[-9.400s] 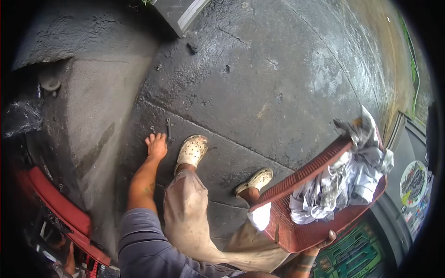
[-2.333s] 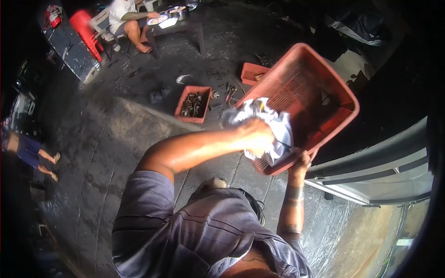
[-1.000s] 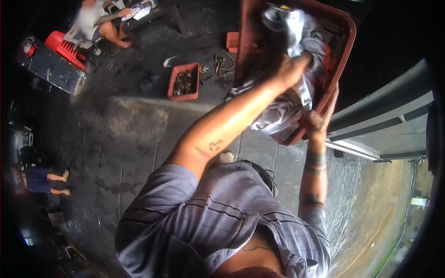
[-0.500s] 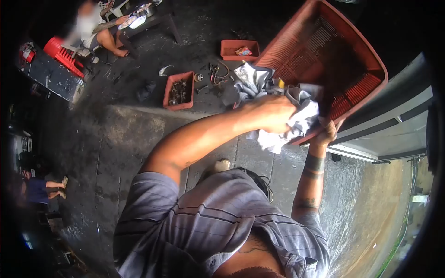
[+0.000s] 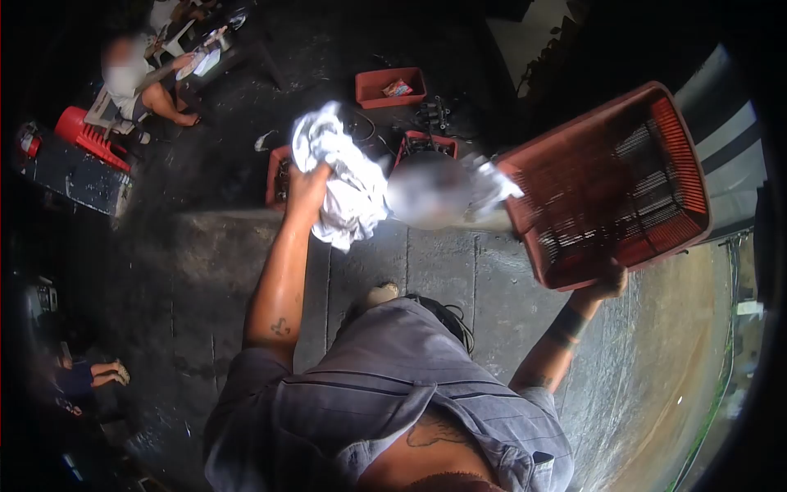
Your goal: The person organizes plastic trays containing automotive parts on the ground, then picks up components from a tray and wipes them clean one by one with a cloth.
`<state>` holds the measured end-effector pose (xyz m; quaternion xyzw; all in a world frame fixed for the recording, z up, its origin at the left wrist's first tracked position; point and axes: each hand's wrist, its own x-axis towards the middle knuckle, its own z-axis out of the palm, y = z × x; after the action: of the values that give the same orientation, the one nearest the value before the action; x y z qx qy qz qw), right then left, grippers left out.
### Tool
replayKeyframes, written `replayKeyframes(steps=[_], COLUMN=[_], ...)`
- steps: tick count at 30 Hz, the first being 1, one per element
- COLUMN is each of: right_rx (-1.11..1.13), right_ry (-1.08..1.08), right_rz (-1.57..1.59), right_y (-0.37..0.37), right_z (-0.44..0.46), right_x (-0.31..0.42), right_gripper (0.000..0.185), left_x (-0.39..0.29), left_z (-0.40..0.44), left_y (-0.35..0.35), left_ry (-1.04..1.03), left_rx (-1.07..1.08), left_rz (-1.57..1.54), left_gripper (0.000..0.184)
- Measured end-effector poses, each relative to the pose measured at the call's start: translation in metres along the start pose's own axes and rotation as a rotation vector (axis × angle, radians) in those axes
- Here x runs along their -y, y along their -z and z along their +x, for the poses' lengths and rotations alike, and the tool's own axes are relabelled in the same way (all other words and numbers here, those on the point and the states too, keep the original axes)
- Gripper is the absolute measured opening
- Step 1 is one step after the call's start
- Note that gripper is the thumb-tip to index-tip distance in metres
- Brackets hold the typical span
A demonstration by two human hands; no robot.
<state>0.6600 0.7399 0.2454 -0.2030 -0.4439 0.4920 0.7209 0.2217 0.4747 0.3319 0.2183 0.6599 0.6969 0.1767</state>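
My left hand (image 5: pixel 307 190) is closed on a crumpled bundle of white cloth (image 5: pixel 348 193), held up in front of me left of centre. My right hand (image 5: pixel 607 281) grips the near rim of a large red plastic basket (image 5: pixel 566 283) with slotted walls. The basket is tilted, its open side facing me. Another piece of white cloth (image 5: pixel 494 187) shows at the basket's left edge, smeared by motion. Between the two cloths lies a blurred dark and grey patch that I cannot make out.
Beyond the cloth, a small red tray (image 5: pixel 277 190) and another red tray (image 5: pixel 407 148) stand on the dark floor. Farther back, a third tray (image 5: pixel 373 90) holds a packet. A person (image 5: pixel 131 82) sits at upper left near red plastic chairs (image 5: pixel 86 135). Another person's legs (image 5: pixel 106 375) show at lower left.
My left hand has moved away from the basket to the left, carrying white cloth. The basket has come lower and to the right, still held by my right hand.
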Motion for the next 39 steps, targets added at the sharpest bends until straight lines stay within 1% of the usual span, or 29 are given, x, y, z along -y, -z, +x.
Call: replayKeyframes(steps=[1, 3, 5, 6, 7, 8, 9, 10, 11, 13, 14, 15, 16, 17, 19, 21, 22, 23, 25, 27, 28, 29, 30, 31, 32, 33, 35, 37, 39], right_rx=[-0.04, -0.203, -0.132, -0.136, -0.036, 0.071, 0.183, 0.249, 0.261, 0.363, 0.466, 0.341, 0.407, 0.47, 0.579, 0.617, 0.665, 0.712, 0.812, 1.106, 1.062, 1.132, 1.135, 0.93, 0.925, 1.013, 0.828, 0.608, 0.522], right_ry=[-0.047, -0.446, -0.521, -0.519, -0.634, -0.749, -0.864, -0.887, -0.889, -0.884, -0.766, -0.922, -0.94, -0.96, -0.983, -1.133, -1.114, -1.104, -1.074, -0.675, -0.847, -0.759, -0.937, -1.209, -1.258, -1.154, -1.136, -1.121, -1.151], right_rz=[-0.033, 0.108, 0.059, 0.064, 0.153, 0.241, 0.327, 0.332, 0.336, 0.19, 0.025, 0.101, 0.15, 0.196, 0.106, 0.003, -0.014, -0.03, -0.052, -0.264, -0.342, -0.375, -0.222, -0.12, -0.016, -0.047, -0.069, -0.149, -0.306], right_y=[-0.008, -0.036, -0.044, -0.055, -0.068, -0.086, -0.107, -0.153, -0.152, -0.144, -0.126, -0.157, -0.189, -0.224, -0.248, -0.271, -0.29, -0.312, -0.349, -0.389, -0.421, -0.439, -0.447, -0.476, -0.488, -0.501, -0.515, -0.516, -0.5], right_z=[-0.01, -0.029, -0.058, -0.07, -0.079, -0.087, -0.094, -0.085, -0.083, -0.09, -0.097, -0.104, -0.105, -0.1, -0.11, -0.128, -0.13, -0.133, -0.137, -0.133, -0.127, -0.124, -0.124, -0.123, -0.122, -0.121, -0.126, -0.124, -0.117], right_x=[-0.001, -0.003, -0.04, -0.057, -0.075, -0.091, -0.103, -0.074, -0.088, -0.152, -0.198, -0.198, -0.198, -0.191, -0.23, -0.274, -0.297, -0.314, -0.363, -0.415, -0.445, -0.474, -0.521, -0.527, -0.558, -0.579, -0.619, -0.647, -0.676], right_gripper=[0.033, 0.028, 0.025, 0.025, 0.025, 0.03, 0.036, 0.059, 0.059, 0.078, 0.084, 0.08, 0.079, 0.078, 0.077, 0.079, 0.078, 0.078, 0.07, 0.068, 0.071, 0.072, 0.074, 0.081, 0.083, 0.084, 0.083, 0.079, 0.07], left_x=[0.01, 0.042, 0.062, 0.097, 0.124, 0.115, 0.108, 0.111, 0.117, 0.154, 0.164, 0.175, 0.195, 0.19, 0.213, 0.216, 0.25, 0.229, 0.22, 0.245, 0.262, 0.264, 0.27, 0.28, 0.314, 0.347, 0.361, 0.372, 0.389], left_z=[-0.006, -0.014, -0.019, -0.014, -0.011, -0.022, -0.027, -0.029, -0.034, -0.033, -0.034, -0.029, -0.022, -0.018, 0.006, 0.038, 0.056, 0.077, 0.124, 0.165, 0.19, 0.22, 0.25, 0.277, 0.304, 0.33, 0.381, 0.422, 0.455], left_y=[-0.003, -0.003, -0.002, 0.005, 0.012, 0.01, 0.014, 0.027, 0.04, 0.069, 0.077, 0.088, 0.103, 0.103, 0.119, 0.121, 0.139, 0.136, 0.145, 0.159, 0.171, 0.177, 0.181, 0.185, 0.198, 0.21, 0.216, 0.22, 0.225], left_ry=[0.021, 0.173, 0.442, 0.502, 0.561, 0.452, 0.429, 0.522, 0.608, 0.615, 0.646, 0.675, 0.729, 0.708, 0.762, 0.82, 0.832, 0.708, 0.527, 0.375, 0.37, 0.369, 0.448, 0.529, 0.488, 0.441, 0.381, 0.269, 0.244], left_rx=[0.003, 0.07, 0.189, 0.324, 0.46, 0.477, 0.519, 0.532, 0.544, 0.559, 0.539, 0.523, 0.504, 0.433, 0.264, 0.033, 0.065, 0.059, 0.062, 0.016, -0.015, -0.044, -0.107, -0.173, -0.157, -0.14, -0.19, -0.208, -0.195], left_rz=[-0.072, -0.243, -0.393, -0.494, -0.595, -0.43, -0.384, -0.486, -0.586, -0.657, -0.656, -0.656, -0.628, -0.513, -0.572, -0.325, -0.33, -0.433, -0.28, -0.147, -0.098, -0.046, -0.108, -0.167, -0.224, -0.28, -0.171, 0.045, 0.274], left_gripper=[0.034, 0.039, 0.041, 0.039, 0.038, 0.043, 0.048, 0.05, 0.053, 0.053, 0.052, 0.051, 0.047, 0.046, 0.039, 0.035, 0.033, 0.035, 0.042, 0.045, 0.044, 0.043, 0.05, 0.057, 0.058, 0.06, 0.059, 0.035, 0.028])
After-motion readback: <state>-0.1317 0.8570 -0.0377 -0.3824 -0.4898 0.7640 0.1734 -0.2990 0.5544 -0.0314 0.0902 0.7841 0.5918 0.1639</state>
